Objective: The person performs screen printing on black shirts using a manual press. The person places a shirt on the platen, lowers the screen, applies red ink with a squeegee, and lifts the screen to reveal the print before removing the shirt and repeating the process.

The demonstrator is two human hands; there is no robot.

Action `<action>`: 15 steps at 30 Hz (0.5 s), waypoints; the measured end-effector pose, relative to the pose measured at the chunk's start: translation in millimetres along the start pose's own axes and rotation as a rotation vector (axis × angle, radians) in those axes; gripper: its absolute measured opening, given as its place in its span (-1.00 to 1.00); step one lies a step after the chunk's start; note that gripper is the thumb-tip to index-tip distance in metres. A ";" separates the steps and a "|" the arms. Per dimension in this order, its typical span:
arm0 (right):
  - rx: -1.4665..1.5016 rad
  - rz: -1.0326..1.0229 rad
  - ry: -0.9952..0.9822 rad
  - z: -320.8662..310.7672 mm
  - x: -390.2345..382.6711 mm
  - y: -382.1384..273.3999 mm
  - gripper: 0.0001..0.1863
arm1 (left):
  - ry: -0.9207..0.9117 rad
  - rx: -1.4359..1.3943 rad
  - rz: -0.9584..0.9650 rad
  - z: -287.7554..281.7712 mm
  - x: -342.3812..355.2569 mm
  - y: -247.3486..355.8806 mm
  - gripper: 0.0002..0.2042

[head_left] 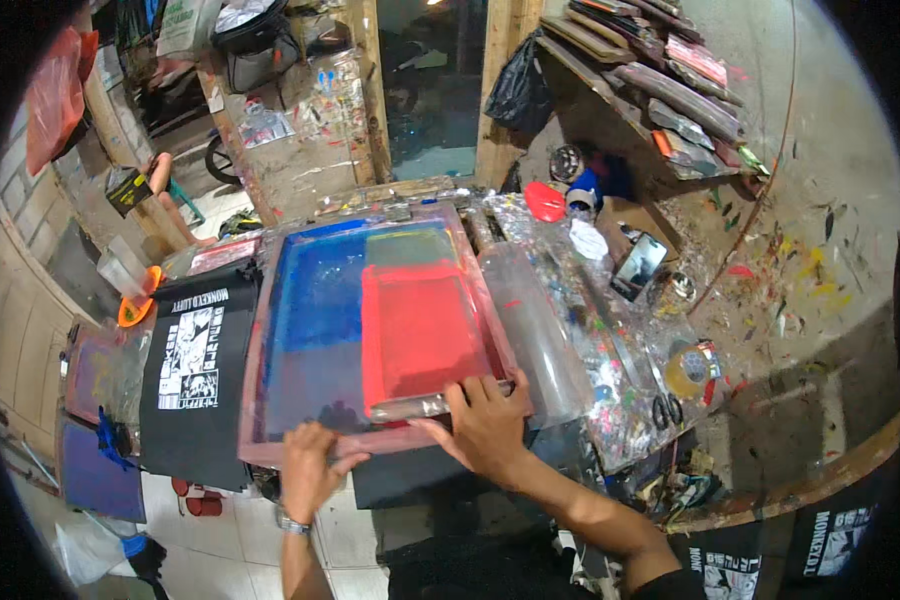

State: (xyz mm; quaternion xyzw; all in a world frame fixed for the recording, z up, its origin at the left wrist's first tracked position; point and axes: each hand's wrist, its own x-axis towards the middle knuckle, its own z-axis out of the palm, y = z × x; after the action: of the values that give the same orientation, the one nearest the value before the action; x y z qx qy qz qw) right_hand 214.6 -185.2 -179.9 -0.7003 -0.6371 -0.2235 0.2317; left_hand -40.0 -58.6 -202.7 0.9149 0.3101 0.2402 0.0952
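Paint spots of many colours cover the messy work table [610, 405]. At the near right, dark cloths with white pictures [725, 572] hang or lie low down. Close by, the left hand [312, 465] has its fingers curled over the near edge of a big pink frame [253, 385], holding that edge. A shiny band [295, 525] goes around the left wrist. To its right, the right hand [485, 420] is closed on a flat bar [407, 408], which lies inside the frame, along the near end of a red patch [420, 320]. The frame is in the middle of the table, with a blue patch [320, 275] at its far left.

Just left of the frame is a black cloth [232, 400] with white pictures. On the right are a clear plastic sheet [542, 350], scissors [667, 411] and a roll of tape [686, 373]. Farther back lie a phone [640, 267], a white rag [588, 240] and a red thing [545, 201]. At the far right, a shelf holds a messy pile [670, 85]. A black bag [520, 92] hangs beside the far doorway [430, 110].
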 end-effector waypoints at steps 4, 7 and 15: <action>-0.029 0.005 0.266 -43.6 61.2 30.9 -0.41 | 0.270 0.189 0.187 -80.8 74.2 47.0 -0.60; -0.104 -0.128 0.447 -74.0 151.3 48.6 -0.37 | 0.886 -0.167 0.054 -11.7 93.6 76.9 -0.76; 0.040 -0.032 0.186 -122.5 305.3 94.9 -0.25 | -0.441 -0.807 0.035 142.1 85.7 160.6 -0.29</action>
State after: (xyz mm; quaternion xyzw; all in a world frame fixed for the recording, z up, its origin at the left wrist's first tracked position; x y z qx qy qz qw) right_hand 333.9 -26.7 99.2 -0.6614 -0.6284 -0.2785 0.3000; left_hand 173.9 -136.4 -241.3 0.8392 0.1486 0.1428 0.5033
